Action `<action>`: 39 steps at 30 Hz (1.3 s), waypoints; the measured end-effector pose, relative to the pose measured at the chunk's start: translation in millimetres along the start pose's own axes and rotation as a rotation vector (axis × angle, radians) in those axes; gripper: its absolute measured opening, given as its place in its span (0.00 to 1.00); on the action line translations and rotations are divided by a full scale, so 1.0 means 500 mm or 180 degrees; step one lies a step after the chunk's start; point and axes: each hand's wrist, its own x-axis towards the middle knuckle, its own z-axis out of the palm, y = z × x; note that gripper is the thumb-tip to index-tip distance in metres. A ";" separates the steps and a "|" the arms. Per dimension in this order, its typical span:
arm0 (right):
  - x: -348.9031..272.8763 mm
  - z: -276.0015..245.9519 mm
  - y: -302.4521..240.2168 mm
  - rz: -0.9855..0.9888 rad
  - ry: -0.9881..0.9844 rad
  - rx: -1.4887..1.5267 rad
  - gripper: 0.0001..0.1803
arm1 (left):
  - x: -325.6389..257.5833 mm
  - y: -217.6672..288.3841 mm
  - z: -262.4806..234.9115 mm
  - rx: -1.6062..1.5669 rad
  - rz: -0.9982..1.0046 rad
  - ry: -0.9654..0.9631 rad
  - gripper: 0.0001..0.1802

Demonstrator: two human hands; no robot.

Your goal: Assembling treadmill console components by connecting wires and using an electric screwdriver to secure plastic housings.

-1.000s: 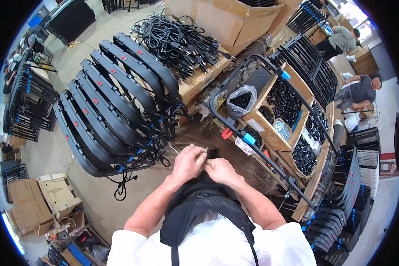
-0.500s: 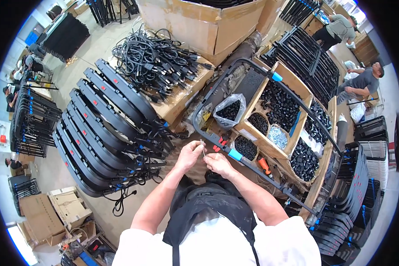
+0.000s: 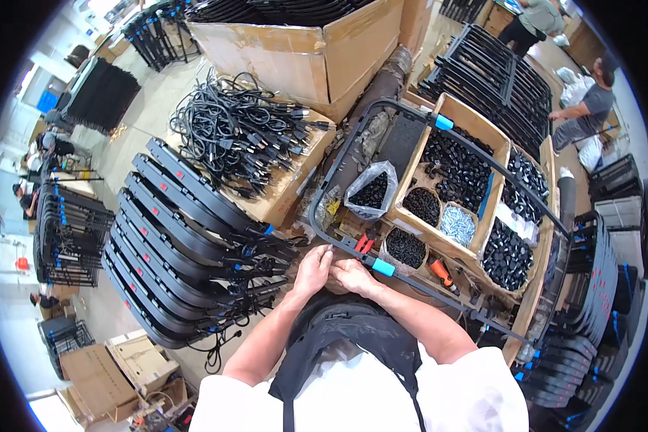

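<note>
My left hand (image 3: 313, 271) and my right hand (image 3: 352, 276) meet in front of my apron, at the near edge of a black tubular frame (image 3: 419, 286). The fingers of both are closed, thumbs close together; whatever sits between them is hidden. The frame lies tilted over the bench and carries a blue sleeve (image 3: 384, 268) just right of my right hand. Red-handled pliers (image 3: 364, 243) lie just beyond my hands. A round tub of small black parts (image 3: 405, 248) stands behind the sleeve, and an orange-handled tool (image 3: 442, 272) rests to its right.
Wooden bins (image 3: 410, 173) hold black knobs and silver screws (image 3: 457, 225). A clear bag of black parts (image 3: 371, 193) stands beside them. Black cables (image 3: 245, 137) are heaped on a carton; curved black panels (image 3: 173, 237) stand stacked at left. A co-worker (image 3: 589, 108) is at far right.
My hands have come closer together, and the thin piece seen between my fingers is now hidden. The view has shifted slightly, and the co-worker at right has changed posture.
</note>
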 end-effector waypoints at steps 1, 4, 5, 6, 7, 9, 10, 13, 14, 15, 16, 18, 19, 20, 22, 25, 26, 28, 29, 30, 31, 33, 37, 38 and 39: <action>0.000 -0.002 -0.014 0.0031 -0.0006 -0.0049 0.15 | 0.005 -0.004 0.001 0.0108 0.0054 0.0169 0.18; -0.029 0.018 -0.051 0.0242 0.0055 0.0392 0.15 | 0.020 -0.024 -0.018 -0.0752 -0.0720 -0.0480 0.18; -0.039 0.017 -0.067 0.0278 0.0098 0.0255 0.15 | 0.027 -0.027 -0.024 -0.0763 -0.0713 -0.0513 0.18; -0.039 0.019 -0.064 0.0294 0.0125 0.0257 0.15 | 0.039 -0.032 -0.029 -0.0917 -0.0893 -0.0738 0.17; -0.044 0.024 -0.058 0.0261 0.0214 0.0302 0.15 | 0.044 -0.030 -0.034 -0.1067 -0.1078 -0.0970 0.17; -0.053 0.032 -0.061 0.0321 0.0389 0.0518 0.15 | 0.059 0.004 -0.057 -0.1080 -0.1209 -0.1204 0.17; -0.053 0.036 -0.063 0.0325 0.0421 0.0518 0.15 | 0.062 0.024 -0.070 -0.1082 -0.1345 -0.1369 0.17; -0.050 0.042 -0.061 0.0333 0.0523 0.0557 0.16 | 0.074 0.038 -0.082 -0.1455 -0.1308 -0.1273 0.17; -0.045 0.042 -0.057 0.0309 0.0518 0.0575 0.16 | 0.079 0.041 -0.086 -0.1538 -0.1319 -0.1237 0.17; -0.042 0.042 -0.051 0.0283 0.0514 0.0594 0.16 | 0.084 0.044 -0.091 -0.1688 -0.1566 -0.1264 0.17; -0.043 0.045 -0.058 0.0279 0.0540 0.0601 0.16 | 0.084 0.040 -0.093 -0.1681 -0.1554 -0.1288 0.17; -0.045 0.054 -0.073 0.0295 0.0622 0.0468 0.16 | 0.078 0.035 -0.094 -0.1758 -0.1695 -0.1144 0.16; -0.040 0.057 -0.066 0.0284 0.0644 0.0477 0.16 | 0.074 0.032 -0.089 -0.1608 -0.1470 -0.1064 0.16; -0.034 0.060 -0.060 0.0388 0.0620 0.0671 0.16 | 0.071 0.029 -0.085 -0.1595 -0.1456 -0.1079 0.16; -0.030 0.061 -0.057 0.0485 0.0599 0.0877 0.16 | 0.065 0.024 -0.075 -0.1641 -0.1293 -0.1004 0.14; -0.028 0.057 -0.066 0.0527 0.0598 0.0794 0.16 | 0.073 0.022 -0.074 -0.1570 -0.1415 -0.0986 0.15; -0.025 0.056 -0.066 0.0534 0.0547 0.0875 0.16 | 0.077 0.027 -0.075 -0.1414 -0.1552 -0.0966 0.16; -0.021 0.054 -0.068 0.0533 0.0485 0.0959 0.16 | 0.078 0.043 -0.078 -0.1188 -0.1530 -0.0944 0.16; -0.021 0.053 -0.069 0.0492 0.0441 0.1040 0.16 | 0.078 0.051 -0.081 -0.0971 -0.1511 -0.0922 0.17; -0.020 0.052 -0.071 0.0451 0.0394 0.1121 0.15 | 0.076 0.053 -0.082 -0.0963 -0.1514 -0.0910 0.17; -0.022 0.053 -0.078 0.0445 0.0387 0.1128 0.15 | 0.070 0.054 -0.084 -0.0757 -0.1310 -0.0831 0.17; -0.023 0.055 -0.093 0.0328 0.0590 0.1861 0.15 | 0.056 0.052 -0.097 -0.0088 -0.0503 -0.0567 0.16; -0.008 0.039 -0.071 0.0339 0.0410 0.2827 0.14 | -0.003 0.033 -0.108 0.0565 0.0537 0.0807 0.14; -0.001 0.040 -0.070 0.0332 0.0399 0.2844 0.14 | -0.035 0.019 -0.119 0.0232 -0.0106 0.0352 0.13; 0.007 0.040 -0.069 0.0368 0.0405 0.3156 0.14 | -0.042 0.000 -0.125 0.0134 -0.0565 -0.0338 0.17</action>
